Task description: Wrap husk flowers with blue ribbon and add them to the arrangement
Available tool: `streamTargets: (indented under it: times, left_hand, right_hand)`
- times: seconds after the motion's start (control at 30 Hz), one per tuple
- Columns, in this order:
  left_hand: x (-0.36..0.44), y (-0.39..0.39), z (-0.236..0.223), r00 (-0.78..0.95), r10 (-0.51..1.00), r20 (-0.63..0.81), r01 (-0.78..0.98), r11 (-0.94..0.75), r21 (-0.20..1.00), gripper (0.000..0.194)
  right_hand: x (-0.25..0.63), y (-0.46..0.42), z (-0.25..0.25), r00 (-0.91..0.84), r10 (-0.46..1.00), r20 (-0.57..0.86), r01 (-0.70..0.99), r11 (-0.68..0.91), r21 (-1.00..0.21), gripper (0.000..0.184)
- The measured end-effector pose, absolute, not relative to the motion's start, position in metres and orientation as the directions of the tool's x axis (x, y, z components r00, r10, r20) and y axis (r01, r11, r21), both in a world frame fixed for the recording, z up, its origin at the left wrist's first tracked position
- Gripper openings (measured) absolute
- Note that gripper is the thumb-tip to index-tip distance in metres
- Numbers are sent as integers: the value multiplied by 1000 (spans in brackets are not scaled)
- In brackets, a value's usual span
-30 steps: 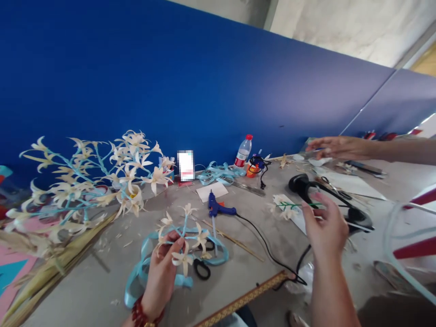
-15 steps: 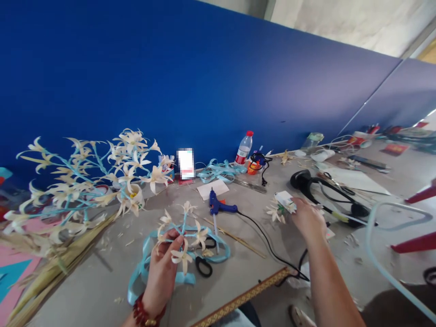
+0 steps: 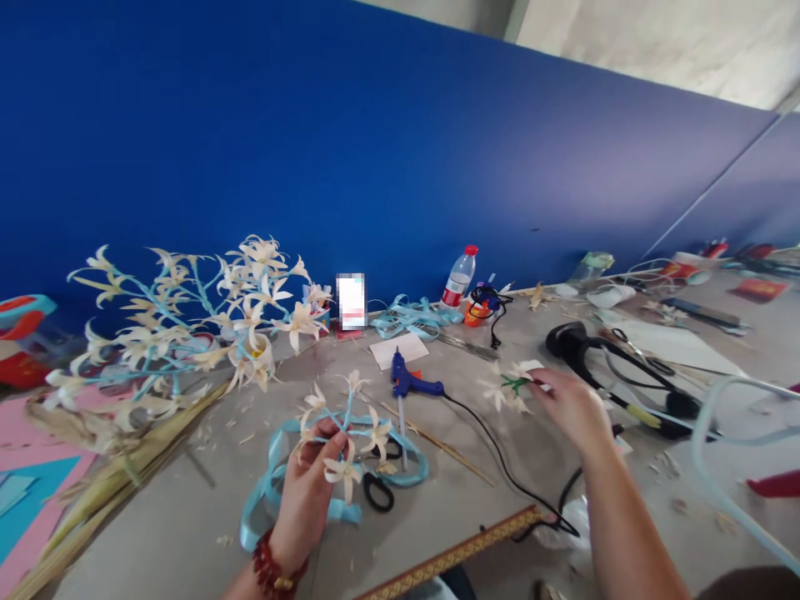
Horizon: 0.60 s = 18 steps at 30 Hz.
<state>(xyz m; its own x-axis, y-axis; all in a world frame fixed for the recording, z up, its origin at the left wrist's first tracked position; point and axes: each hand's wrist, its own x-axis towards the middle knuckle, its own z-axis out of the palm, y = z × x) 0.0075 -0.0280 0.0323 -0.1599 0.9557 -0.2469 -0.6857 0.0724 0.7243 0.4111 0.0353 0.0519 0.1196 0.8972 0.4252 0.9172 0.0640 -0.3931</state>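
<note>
My left hand (image 3: 317,471) is closed round the blue-wrapped stems of a small flower spray (image 3: 377,433) with several cream blossoms. Light blue ribbon (image 3: 409,477) curls about that hand, and black-handled scissors (image 3: 378,493) lie partly under it. Off to the right, my right hand (image 3: 572,404) pinches a bunch of cream flowers with green stems (image 3: 513,385) just over the table; its blossoms are blurred. A blue glue gun (image 3: 416,382) lies between the two hands, its cord running right. Beside my right hand is a black headset-like thing (image 3: 618,367).
A large spray of cream flowers (image 3: 262,292) stands at the left, above dried husks (image 3: 150,450). Along the blue wall are a phone (image 3: 351,302), a bottle (image 3: 459,277) and more ribbon (image 3: 416,315). A patterned strip (image 3: 462,554) crosses the front edge.
My right hand has lifted the green-stemmed flowers slightly, and they have turned so the stems show. My left hand keeps its hold on the spray. The view has swung slightly left.
</note>
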Motion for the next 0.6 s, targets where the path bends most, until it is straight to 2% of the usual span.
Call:
streamTargets:
  times: [0.07, 0.1, 0.13, 0.27, 0.33, 0.4, 0.47, 0.6]
  left_hand:
    - [8, -27, 32, -161, 949, -271, -686, 90, 722, 29]
    - [9, -26, 32, -166, 943, -288, -692, 97, 716, 29]
    - [9, -25, 32, -170, 936, -309, -699, 106, 707, 29]
    - [5, -20, 33, -172, 924, -342, -740, 107, 664, 25]
    - [1, -18, 35, -178, 926, -332, -762, 84, 642, 23]
    - [-3, -17, 38, -180, 922, -344, -790, 73, 608, 22]
    - [-6, -19, 42, -172, 916, -363, -818, 73, 571, 20]
    - [-10, -28, 45, -129, 918, -375, -842, 98, 530, 9]
  right_hand:
    - [381, 32, 60, 137, 910, 391, 651, 215, -728, 22]
    - [362, 30, 63, 161, 935, 315, 413, 226, -882, 21]
    - [342, 28, 65, 146, 965, 218, 173, 192, -966, 23]
    - [257, 22, 68, 13, 989, 145, -22, 145, -989, 28]
    - [222, 20, 69, -54, 998, 39, -253, 24, -967, 23]
    - [197, 19, 70, -149, 989, -23, -393, -80, -916, 21]
    - [181, 19, 72, -215, 976, -48, -450, -142, -882, 21]
    - [169, 15, 71, -298, 951, -82, -451, -216, -866, 24]
